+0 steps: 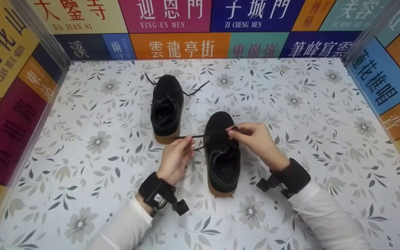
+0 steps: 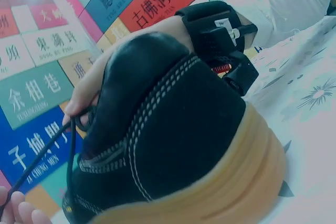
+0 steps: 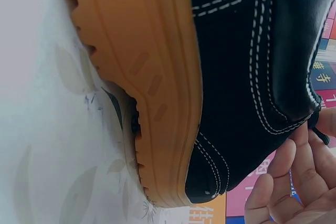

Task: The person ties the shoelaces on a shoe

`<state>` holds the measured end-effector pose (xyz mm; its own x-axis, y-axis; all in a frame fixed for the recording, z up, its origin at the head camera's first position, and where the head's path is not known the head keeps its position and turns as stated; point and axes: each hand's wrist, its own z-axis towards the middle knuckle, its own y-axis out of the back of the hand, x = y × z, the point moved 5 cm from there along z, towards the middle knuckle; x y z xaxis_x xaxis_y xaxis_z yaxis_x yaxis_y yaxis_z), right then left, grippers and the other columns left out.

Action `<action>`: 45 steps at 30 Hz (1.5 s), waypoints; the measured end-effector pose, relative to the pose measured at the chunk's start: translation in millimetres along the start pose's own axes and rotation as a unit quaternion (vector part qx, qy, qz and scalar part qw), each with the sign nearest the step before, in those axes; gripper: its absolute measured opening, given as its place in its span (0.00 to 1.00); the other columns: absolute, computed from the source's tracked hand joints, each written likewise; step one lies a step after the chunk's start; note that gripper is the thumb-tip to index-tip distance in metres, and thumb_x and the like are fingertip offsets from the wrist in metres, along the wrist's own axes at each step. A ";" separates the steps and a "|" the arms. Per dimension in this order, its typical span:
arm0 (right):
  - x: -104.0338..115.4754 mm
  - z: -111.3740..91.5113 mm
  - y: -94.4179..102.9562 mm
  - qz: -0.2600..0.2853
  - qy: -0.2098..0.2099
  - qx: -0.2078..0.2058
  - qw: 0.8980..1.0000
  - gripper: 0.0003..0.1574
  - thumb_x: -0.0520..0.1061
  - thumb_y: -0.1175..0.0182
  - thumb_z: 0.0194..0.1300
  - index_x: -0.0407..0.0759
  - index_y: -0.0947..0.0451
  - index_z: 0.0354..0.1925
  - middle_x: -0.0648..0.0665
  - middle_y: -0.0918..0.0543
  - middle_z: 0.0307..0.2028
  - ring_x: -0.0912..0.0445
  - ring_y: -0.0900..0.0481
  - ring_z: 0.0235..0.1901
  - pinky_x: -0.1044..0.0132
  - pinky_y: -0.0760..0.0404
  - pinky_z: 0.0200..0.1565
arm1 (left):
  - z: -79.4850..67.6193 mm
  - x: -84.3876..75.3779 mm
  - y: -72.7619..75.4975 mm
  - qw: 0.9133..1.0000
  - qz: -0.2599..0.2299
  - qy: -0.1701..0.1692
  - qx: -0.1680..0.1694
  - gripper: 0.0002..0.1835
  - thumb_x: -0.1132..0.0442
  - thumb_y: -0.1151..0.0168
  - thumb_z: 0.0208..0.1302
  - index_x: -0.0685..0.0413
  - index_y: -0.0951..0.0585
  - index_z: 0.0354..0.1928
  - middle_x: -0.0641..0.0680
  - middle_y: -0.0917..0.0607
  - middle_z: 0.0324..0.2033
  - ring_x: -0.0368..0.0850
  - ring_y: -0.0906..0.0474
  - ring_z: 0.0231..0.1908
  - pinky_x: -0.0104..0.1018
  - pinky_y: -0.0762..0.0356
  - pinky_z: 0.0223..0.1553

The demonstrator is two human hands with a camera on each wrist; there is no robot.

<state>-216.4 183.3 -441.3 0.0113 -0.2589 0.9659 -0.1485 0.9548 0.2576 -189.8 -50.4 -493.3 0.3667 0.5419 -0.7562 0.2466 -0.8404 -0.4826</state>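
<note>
pinching one end of the lace [image 1: 197,136] between thumb and fingers of the left hand [image 1: 175,158], out to the left of the near shoe [image 1: 217,149]; pinching more lace, bunched small, with the right hand [image 1: 255,139], close by the right edge of the near shoe, so nearer than the left. note the near shoe upright on the table [image 1: 273,90], toe pointing away, long axis crossed almost squarely by the left strand. see the far shoe [image 1: 168,93] beyond and left of the near shoe.
</note>
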 end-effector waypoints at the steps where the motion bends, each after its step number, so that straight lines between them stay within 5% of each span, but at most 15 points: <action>1: 0.5 -0.1 -0.1 -0.001 0.001 0.001 1.000 0.14 0.38 0.31 0.71 0.27 0.12 0.48 0.59 0.07 0.33 0.68 0.12 0.34 0.75 0.15 0.44 | 1.1 1.4 1.2 1.000 -0.005 0.006 0.001 0.13 0.68 0.39 0.78 0.53 0.18 0.29 0.47 0.14 0.29 0.36 0.22 0.28 0.25 0.21 0.30; 20: -0.2 1.9 -1.9 -0.017 0.011 0.004 1.000 0.13 0.37 0.30 0.69 0.28 0.11 0.47 0.60 0.07 0.33 0.68 0.13 0.35 0.76 0.16 0.45 | 8.0 11.1 3.7 0.996 0.009 0.072 0.051 0.11 0.67 0.42 0.79 0.52 0.16 0.35 0.47 0.13 0.31 0.36 0.21 0.27 0.24 0.25 0.27; 27: -0.2 1.7 -1.3 -0.017 0.008 0.002 1.000 0.13 0.38 0.30 0.69 0.28 0.11 0.47 0.58 0.07 0.33 0.68 0.13 0.34 0.76 0.16 0.45 | 3.7 -2.2 -6.4 0.994 0.082 0.008 0.073 0.06 0.70 0.41 0.77 0.67 0.17 0.43 0.48 0.14 0.31 0.36 0.22 0.27 0.24 0.26 0.26; 31: -0.3 1.9 -1.3 -0.020 0.009 0.001 1.000 0.13 0.38 0.30 0.69 0.28 0.11 0.47 0.57 0.06 0.34 0.68 0.13 0.34 0.76 0.16 0.45 | 0.0 -15.6 -13.5 0.980 0.165 -0.069 0.087 0.08 0.70 0.38 0.75 0.71 0.16 0.45 0.48 0.13 0.30 0.37 0.20 0.28 0.25 0.23 0.27; 33: 0.3 1.8 -1.4 -0.022 0.011 0.001 1.000 0.13 0.38 0.29 0.69 0.28 0.11 0.47 0.57 0.06 0.34 0.68 0.13 0.34 0.76 0.16 0.44 | -2.6 -23.1 -17.3 0.963 0.226 -0.117 0.093 0.07 0.69 0.35 0.73 0.70 0.15 0.44 0.49 0.12 0.30 0.36 0.20 0.28 0.26 0.21 0.28; 35: 0.9 1.8 -1.4 -0.024 0.015 0.001 1.000 0.13 0.38 0.29 0.69 0.28 0.11 0.46 0.56 0.06 0.34 0.68 0.13 0.34 0.76 0.16 0.44 | -5.4 -30.6 -21.6 0.933 0.296 -0.177 0.100 0.07 0.69 0.33 0.71 0.69 0.13 0.44 0.52 0.10 0.32 0.36 0.19 0.30 0.26 0.20 0.30; 40: 1.4 1.8 -1.3 -0.029 0.022 0.001 0.999 0.12 0.38 0.29 0.69 0.29 0.11 0.46 0.52 0.06 0.35 0.68 0.13 0.35 0.76 0.17 0.44 | -14.6 -42.7 -34.6 0.833 0.434 -0.324 0.115 0.05 0.68 0.29 0.67 0.63 0.11 0.41 0.59 0.08 0.36 0.44 0.14 0.33 0.24 0.24 0.33; 45: 2.8 0.9 -1.3 -0.023 0.028 0.002 0.999 0.12 0.38 0.29 0.69 0.28 0.11 0.46 0.52 0.06 0.35 0.68 0.13 0.35 0.76 0.17 0.44 | -23.7 -43.7 -46.7 0.739 0.505 -0.429 0.122 0.04 0.69 0.27 0.66 0.61 0.11 0.41 0.57 0.08 0.37 0.51 0.12 0.37 0.33 0.17 0.37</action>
<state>-217.1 181.2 -438.9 0.0727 -0.2940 0.9531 -0.1509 0.9413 0.3019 -196.1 -34.7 -427.2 -0.4751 -0.4807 -0.7370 0.0287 -0.8456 0.5330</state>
